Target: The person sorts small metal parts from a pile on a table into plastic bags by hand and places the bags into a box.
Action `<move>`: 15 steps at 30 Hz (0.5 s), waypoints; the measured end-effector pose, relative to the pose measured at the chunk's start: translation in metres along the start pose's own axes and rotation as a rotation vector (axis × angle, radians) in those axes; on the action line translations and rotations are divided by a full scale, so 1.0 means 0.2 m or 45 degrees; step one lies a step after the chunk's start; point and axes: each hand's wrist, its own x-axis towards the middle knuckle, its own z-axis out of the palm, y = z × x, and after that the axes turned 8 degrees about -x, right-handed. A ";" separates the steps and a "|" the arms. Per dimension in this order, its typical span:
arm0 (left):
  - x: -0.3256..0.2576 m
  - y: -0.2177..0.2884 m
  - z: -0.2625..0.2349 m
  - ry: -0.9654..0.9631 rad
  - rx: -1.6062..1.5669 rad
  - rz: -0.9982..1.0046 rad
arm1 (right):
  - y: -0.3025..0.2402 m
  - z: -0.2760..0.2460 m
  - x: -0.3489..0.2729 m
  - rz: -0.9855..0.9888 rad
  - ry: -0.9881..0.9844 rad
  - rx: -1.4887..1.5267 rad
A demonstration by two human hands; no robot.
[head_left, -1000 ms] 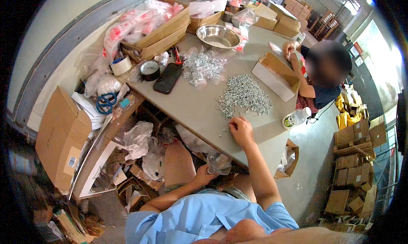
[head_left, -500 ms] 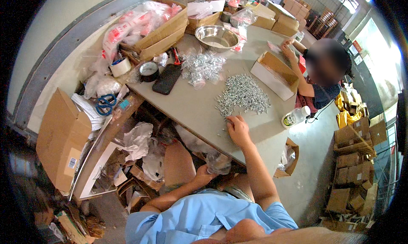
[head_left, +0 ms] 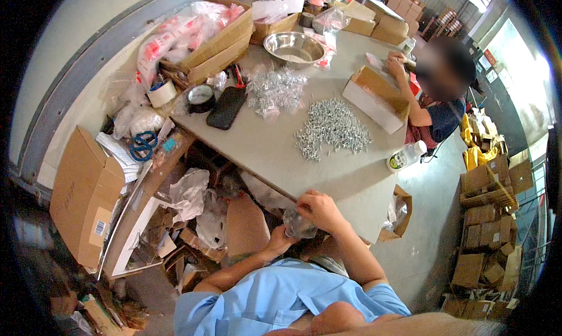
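Note:
My left hand point(head_left: 280, 240) is closed on a clear plastic bag point(head_left: 300, 223) just below the table's front edge. My right hand point(head_left: 322, 209) is at that edge, right by the bag's top, its fingers bent together; what they hold, if anything, is hidden. Beyond my hands, a loose pile of small silver screws point(head_left: 332, 128) lies on the grey table point(head_left: 345, 186). To the left of the pile is a heap of small clear bags with metal pieces inside point(head_left: 275, 90).
A black phone point(head_left: 226, 108), tape roll point(head_left: 201, 98), steel bowl point(head_left: 294, 48), open carton point(head_left: 376, 101) and white bottle point(head_left: 407, 156) stand or lie on the table. A co-worker point(head_left: 436, 116) sits at the right side. Blue-handled scissors point(head_left: 143, 145) lie at left.
My right hand has moved back from the near edge of the screw pile to the bag at the table's edge. The left hand has stayed nearly in place with the bag.

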 end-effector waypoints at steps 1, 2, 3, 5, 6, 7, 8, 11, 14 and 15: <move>0.00 -0.03 0.01 0.018 -0.099 0.034 | -0.01 -0.03 -0.03 -0.041 -0.052 0.021; 0.00 -0.06 0.01 0.036 -0.197 0.064 | -0.01 -0.04 -0.05 -0.082 -0.104 0.045; 0.01 -0.12 0.01 0.028 -0.208 0.024 | 0.00 -0.04 -0.06 0.023 -0.146 0.144; 0.04 -0.21 0.00 -0.002 -0.227 -0.049 | 0.03 -0.04 -0.05 0.241 -0.216 0.338; 0.05 -0.24 0.00 -0.024 -0.212 -0.098 | 0.03 -0.03 -0.04 0.279 -0.190 0.368; 0.07 -0.22 0.00 -0.051 -0.190 -0.142 | 0.03 -0.03 -0.03 0.317 -0.154 0.398; 0.09 -0.20 -0.01 -0.077 -0.167 -0.186 | 0.03 -0.02 -0.03 0.353 -0.120 0.429; 0.09 0.04 -0.01 -0.145 -0.280 -0.176 | 0.05 -0.01 -0.03 0.309 -0.018 0.428; 0.13 -0.09 -0.01 -0.196 -0.268 -0.071 | 0.07 0.04 -0.04 0.217 0.089 0.343; 0.14 -0.11 -0.02 -0.222 -0.226 -0.078 | 0.08 0.04 -0.05 0.222 0.095 0.316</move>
